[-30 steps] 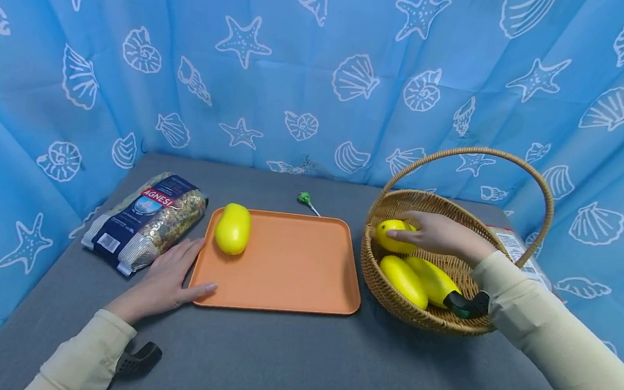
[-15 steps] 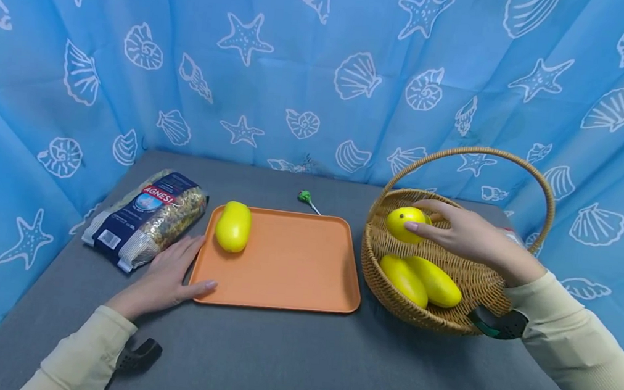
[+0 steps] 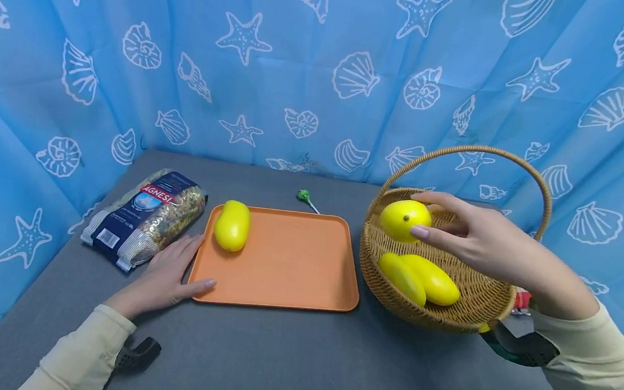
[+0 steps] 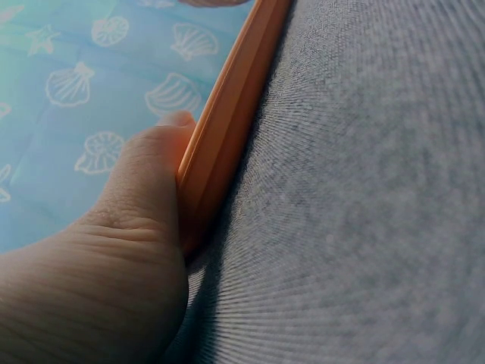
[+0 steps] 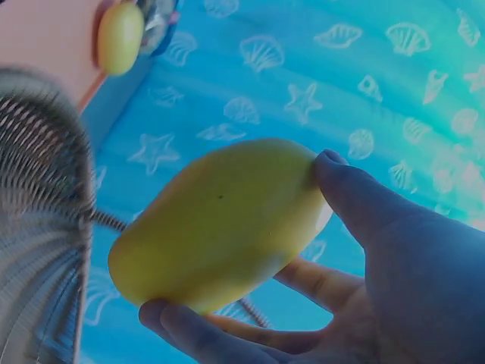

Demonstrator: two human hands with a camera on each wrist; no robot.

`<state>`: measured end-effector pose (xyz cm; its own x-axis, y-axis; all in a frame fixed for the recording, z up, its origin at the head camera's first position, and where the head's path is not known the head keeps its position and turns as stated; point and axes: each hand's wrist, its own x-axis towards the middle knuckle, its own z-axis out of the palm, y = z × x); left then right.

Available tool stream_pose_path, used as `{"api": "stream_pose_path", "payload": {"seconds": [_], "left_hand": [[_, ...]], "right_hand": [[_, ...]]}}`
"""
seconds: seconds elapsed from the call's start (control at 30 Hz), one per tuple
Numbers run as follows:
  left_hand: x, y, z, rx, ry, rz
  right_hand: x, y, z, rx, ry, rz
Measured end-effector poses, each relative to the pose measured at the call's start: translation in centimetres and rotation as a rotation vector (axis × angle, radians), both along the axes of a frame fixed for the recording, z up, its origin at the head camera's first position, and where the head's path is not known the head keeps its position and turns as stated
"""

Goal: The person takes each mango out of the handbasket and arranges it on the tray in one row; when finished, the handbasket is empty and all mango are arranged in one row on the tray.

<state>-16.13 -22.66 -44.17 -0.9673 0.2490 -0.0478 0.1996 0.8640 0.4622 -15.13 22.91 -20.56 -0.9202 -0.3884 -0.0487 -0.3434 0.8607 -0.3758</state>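
Note:
In the head view a yellow mango (image 3: 405, 220) is pinched between thumb and fingers of my right hand (image 3: 486, 244), raised over the wicker basket (image 3: 481, 296). Two more yellow mangoes (image 3: 431, 281) lie side by side in the basket. The right wrist view shows the gripped mango (image 5: 220, 224) up close, with the right hand (image 5: 364, 273) around its ends. Another mango (image 3: 232, 226) lies at the left of the orange tray (image 3: 289, 261). My left hand (image 3: 162, 278) rests at the tray's left edge, thumb on the rim; the left wrist view shows that thumb (image 4: 148, 174) against the rim (image 4: 227, 114).
A bag of Agnesi pasta (image 3: 149, 215) lies left of the tray. Behind the tray is a small green-headed stick (image 3: 304, 196). The basket's tall handle (image 3: 483, 150) arches over it. A blue shell-patterned curtain (image 3: 301, 64) hangs behind the grey table (image 3: 286, 360).
My right hand has lifted the mango from the basket's back left, moving slightly right, and its wrist has swung right. The left hand has stayed at the tray's edge.

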Motion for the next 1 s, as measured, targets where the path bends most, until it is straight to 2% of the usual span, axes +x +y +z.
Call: {"api": "stream_pose_path", "payload": {"seconds": [0.13, 0.23, 0.4, 0.53, 0.77, 0.87, 1.0], "left_hand": [[0.0, 0.0, 0.0, -0.001, -0.001, 0.002], [0.0, 0.0, -0.1, -0.004, 0.002, 0.004], [-0.1, -0.1, -0.2, -0.007, 0.009, 0.0], [-0.1, -0.2, -0.2, -0.009, 0.016, -0.006], [-0.1, -0.3, -0.2, -0.018, 0.036, -0.006], [-0.1, -0.2, -0.3, -0.015, 0.04, -0.011], [0.0, -0.1, -0.2, -0.014, 0.03, -0.01]], "right_hand": [[1.0, -1.4, 0.2, -0.1, -0.05, 0.078], [1.2, -2.7, -0.3, -0.151, -0.06, 0.143], [1.6, -5.0, -1.6, -0.148, 0.056, 0.242], [1.6, -7.2, -2.8, -0.148, 0.112, 0.297], [1.6, -11.3, -6.1, -0.193, 0.154, 0.318], [1.2, -12.7, -7.5, -0.186, 0.131, 0.308], [0.0, -14.1, -9.2, -0.161, 0.099, 0.309]]}}
